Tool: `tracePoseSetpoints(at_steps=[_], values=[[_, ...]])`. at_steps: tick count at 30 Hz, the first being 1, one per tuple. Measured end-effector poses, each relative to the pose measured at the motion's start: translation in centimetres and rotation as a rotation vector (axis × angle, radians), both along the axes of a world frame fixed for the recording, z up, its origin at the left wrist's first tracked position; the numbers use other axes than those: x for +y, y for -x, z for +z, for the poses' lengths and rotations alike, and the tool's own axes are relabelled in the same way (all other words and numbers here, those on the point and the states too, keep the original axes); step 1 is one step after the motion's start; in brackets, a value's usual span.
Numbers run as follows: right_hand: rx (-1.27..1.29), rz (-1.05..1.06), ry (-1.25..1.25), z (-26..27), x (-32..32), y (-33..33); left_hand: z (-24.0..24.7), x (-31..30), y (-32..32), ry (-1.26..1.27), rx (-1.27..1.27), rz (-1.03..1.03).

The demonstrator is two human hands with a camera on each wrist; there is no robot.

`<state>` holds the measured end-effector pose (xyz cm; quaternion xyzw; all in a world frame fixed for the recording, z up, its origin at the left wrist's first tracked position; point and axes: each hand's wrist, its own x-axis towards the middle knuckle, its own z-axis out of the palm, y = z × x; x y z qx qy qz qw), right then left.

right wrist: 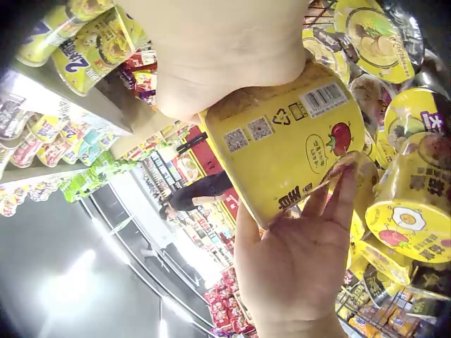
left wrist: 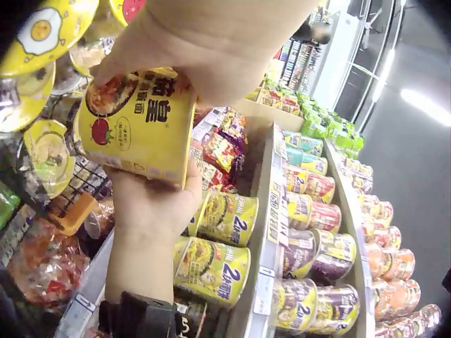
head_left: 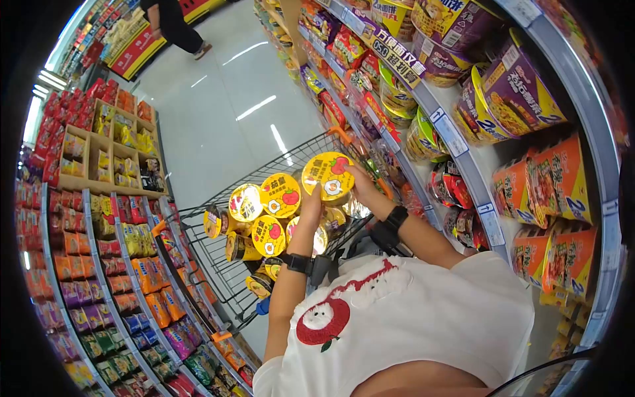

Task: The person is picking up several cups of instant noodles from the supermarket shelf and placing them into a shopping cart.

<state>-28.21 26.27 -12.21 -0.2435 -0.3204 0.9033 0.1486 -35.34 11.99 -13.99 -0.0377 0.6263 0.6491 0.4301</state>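
Observation:
A yellow instant noodle cup (head_left: pixel 329 175) with a tomato and egg on its lid is held over the shopping cart. My left hand (head_left: pixel 311 208) grips its near side; in the right wrist view, the left hand's fingers (right wrist: pixel 340 193) reach over the cup's edge. My right hand (head_left: pixel 361 185) holds the opposite side, and in the left wrist view its wrist comes up from below. The cup's printed side wall (left wrist: pixel 137 127) shows between both hands. More yellow noodle cups (head_left: pixel 280 196) are piled in the cart close beside the hands, several with the same lid.
The wire shopping cart (head_left: pixel 221 281) stands directly ahead. Shelves of noodle tubs (head_left: pixel 522 99) rise close on the right. Racks of packaged noodles (head_left: pixel 119 264) line the left. Beyond the cart runs the aisle floor (head_left: pixel 218 99), with a person (head_left: pixel 173 26) at its far end.

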Motion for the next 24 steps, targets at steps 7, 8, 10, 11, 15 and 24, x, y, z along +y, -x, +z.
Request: tracePoseSetpoints(at_steps=[7, 8, 10, 11, 15, 24], values=[[-0.049, 0.034, -0.06, -3.1, 0.9, 3.3, -0.3, 1.8, 2.6, -0.179, -0.35, 0.189], [-0.043, 0.069, -0.038, -3.3, 1.1, 3.4, -0.6, 1.9, 2.9, -0.218, -0.379, 0.211], [-0.018, 0.087, -0.005, -3.7, 1.4, 4.0, -1.2, 2.0, 2.9, -0.177, -0.393, 0.285], [-0.005, 0.092, 0.012, -4.0, 1.6, 4.2, -1.3, 2.2, 2.8, -0.157, -0.4, 0.319], [0.031, 0.117, 0.053, -4.4, 2.3, 5.3, -1.7, 3.0, 2.9, -0.141, -0.443, 0.435], [0.004, 0.191, -0.011, -5.4, 2.4, 6.6, -1.5, 3.7, 3.2, -0.29, -0.556, 0.648]])
